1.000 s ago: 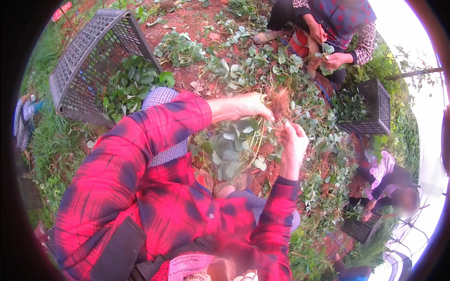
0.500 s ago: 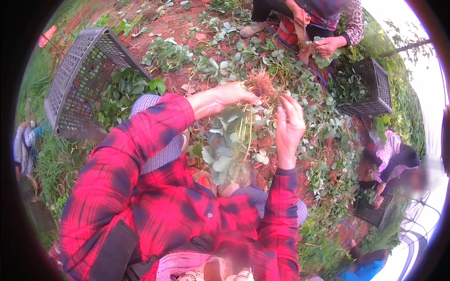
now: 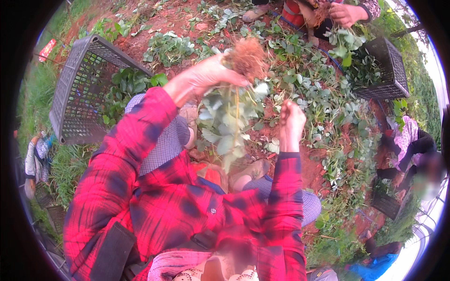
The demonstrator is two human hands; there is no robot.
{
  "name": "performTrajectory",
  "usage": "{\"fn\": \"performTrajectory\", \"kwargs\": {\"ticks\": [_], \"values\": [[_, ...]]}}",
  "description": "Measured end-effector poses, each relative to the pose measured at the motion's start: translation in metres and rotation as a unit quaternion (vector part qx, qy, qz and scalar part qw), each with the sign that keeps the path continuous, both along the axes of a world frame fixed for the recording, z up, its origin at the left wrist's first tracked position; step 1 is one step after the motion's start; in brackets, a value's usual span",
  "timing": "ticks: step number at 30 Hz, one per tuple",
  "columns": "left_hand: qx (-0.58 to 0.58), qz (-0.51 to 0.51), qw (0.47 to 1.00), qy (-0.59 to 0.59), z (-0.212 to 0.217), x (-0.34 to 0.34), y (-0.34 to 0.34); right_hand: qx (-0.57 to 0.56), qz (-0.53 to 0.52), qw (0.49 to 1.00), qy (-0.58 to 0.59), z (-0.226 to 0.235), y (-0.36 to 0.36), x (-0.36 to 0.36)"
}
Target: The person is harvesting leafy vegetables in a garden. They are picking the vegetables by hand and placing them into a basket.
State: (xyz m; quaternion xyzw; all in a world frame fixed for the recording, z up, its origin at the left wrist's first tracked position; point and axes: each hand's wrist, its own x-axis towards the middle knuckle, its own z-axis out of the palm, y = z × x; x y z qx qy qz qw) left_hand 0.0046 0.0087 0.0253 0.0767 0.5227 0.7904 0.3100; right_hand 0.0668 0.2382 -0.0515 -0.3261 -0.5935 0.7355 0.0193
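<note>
My left hand [image 3: 213,75] is closed around a bunch of strawberry plants [image 3: 228,117], gripping it just below the roots. The reddish-brown root mass [image 3: 248,58] sticks up past my fingers, and the leaves hang down over my lap, blurred by motion. Apart from the bunch, to its right, my right hand [image 3: 293,122] is raised with its fingers curled together. Whatever may be between those fingertips is hidden or too small to name.
A black plastic crate [image 3: 77,93] with leafy plants stands tilted at my left. Uprooted plants [image 3: 323,117] cover the red soil. Across from me a co-worker's hand [image 3: 344,15] holds plants beside another black crate [image 3: 391,65]. Another person [image 3: 408,140] works at the right by a dark crate [image 3: 386,201].
My left hand has moved up and left with the bunch, away from my right hand. The right hand's fingers have gone from stretched to curled. The whole view has shifted slightly.
</note>
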Motion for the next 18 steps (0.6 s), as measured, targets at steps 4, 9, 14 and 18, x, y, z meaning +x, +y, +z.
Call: {"fn": "performTrajectory", "kwargs": {"ticks": [4,9,14,18], "values": [[-0.171,0.05,0.982,0.063,0.003,-0.013,-0.027,0.255,0.413,0.873,-0.047,-0.148,0.048,0.063],[-0.275,0.116,0.947,0.121,0.008,-0.01,-0.043,0.147,0.31,0.912,-0.224,-0.217,0.06,0.039],[-0.265,0.144,0.943,0.138,0.0,-0.018,-0.036,0.294,0.278,0.903,-0.145,-0.266,0.007,-0.023],[-0.27,0.111,0.953,0.085,-0.002,-0.025,-0.014,0.421,0.311,0.831,-0.188,-0.288,-0.019,-0.035]]}}
